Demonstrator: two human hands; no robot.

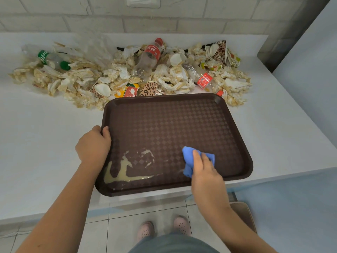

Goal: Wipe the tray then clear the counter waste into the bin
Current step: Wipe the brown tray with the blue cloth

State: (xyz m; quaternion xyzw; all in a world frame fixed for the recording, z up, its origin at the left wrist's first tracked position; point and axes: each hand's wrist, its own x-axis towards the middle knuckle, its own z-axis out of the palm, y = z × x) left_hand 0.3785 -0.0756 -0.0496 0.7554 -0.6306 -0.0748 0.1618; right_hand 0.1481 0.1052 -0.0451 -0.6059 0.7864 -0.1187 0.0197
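White counter (45, 134). At the far left of the waste pile (76, 83), a green bottle (52, 59) lies on crumpled, stained napkins. The left hand (93, 143) grips the tray (164, 96) by its left rim, thumb over the rim on the inside, fingers curled round it. The brown tray lies flat at the counter's front edge, just in front of the pile. A pale spill (124, 173) sits in the tray's near-left corner, just right of the left hand and apart from the cloth (188, 161). In the middle of the pile a Coke bottle (149, 57) lies on its side, with crushed cups (153, 89) right at the tray's far rim. The right hand (204, 168) is on the tray's near-right part, fingers together and curled over the bunched blue cloth, pressing it to the tray; thumb hidden. At the right of the pile is a crushed bottle (203, 80) with a red label. Pink shoes (145, 230) on tiled floor below.
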